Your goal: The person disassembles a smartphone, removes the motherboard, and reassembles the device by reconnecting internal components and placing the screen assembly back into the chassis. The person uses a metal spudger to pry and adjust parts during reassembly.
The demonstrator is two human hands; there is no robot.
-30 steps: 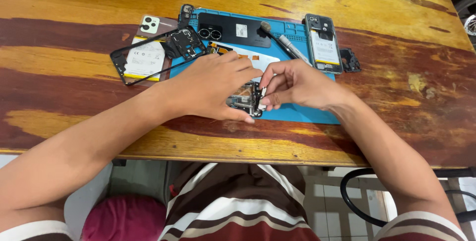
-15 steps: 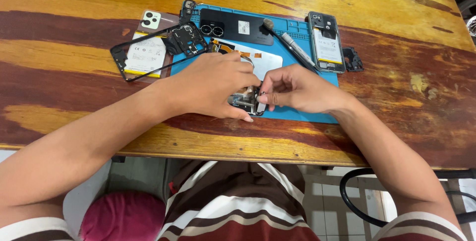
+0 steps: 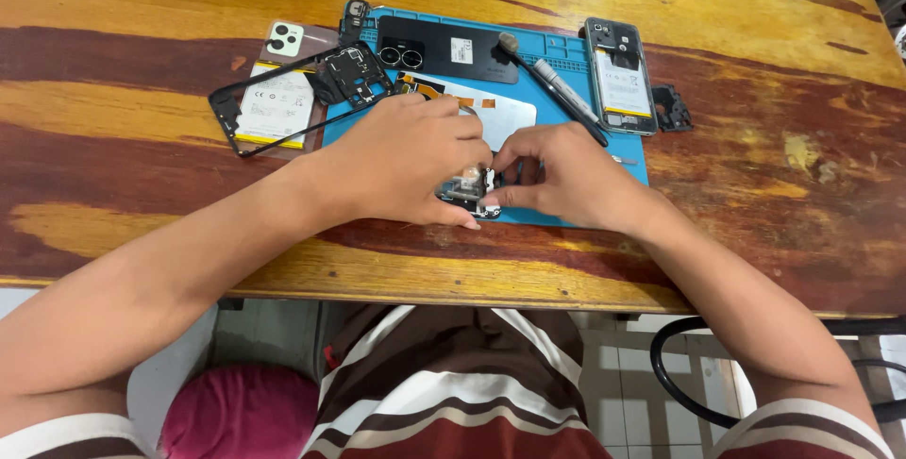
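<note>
A small dark phone part with metal bits [image 3: 469, 191] lies at the near edge of the blue work mat [image 3: 630, 153], held between both hands at the middle of the bench [image 3: 142, 138]. The left hand [image 3: 401, 162] covers it from the left, palm down, its fingers [image 3: 462, 138] curled close together over the top of the part and the thumb stretched along its near side, the tip touching the mat edge. The right hand [image 3: 566, 176] meets it from the right, its thumb and first fingers pressed together in a pinch on the right end of the part; most of the part is hidden under the two hands, so its exact shape cannot be told. Just behind the hands on the mat lies a pale grey plate [image 3: 500, 110] with orange strips at its far edge. Farther back a black phone back cover [image 3: 444, 49] with two round camera rings lies flat. A thin screwdriver [image 3: 557, 86] rests at a slant beside it, and to its right an opened phone [image 3: 620, 77] shows a pale battery. A small black piece [image 3: 671, 107] sits just off the mat's right side. To the left, a black phone frame [image 3: 283, 100] lies tilted over another opened phone with a pale green camera block [image 3: 283, 39], partly off the mat.
</note>
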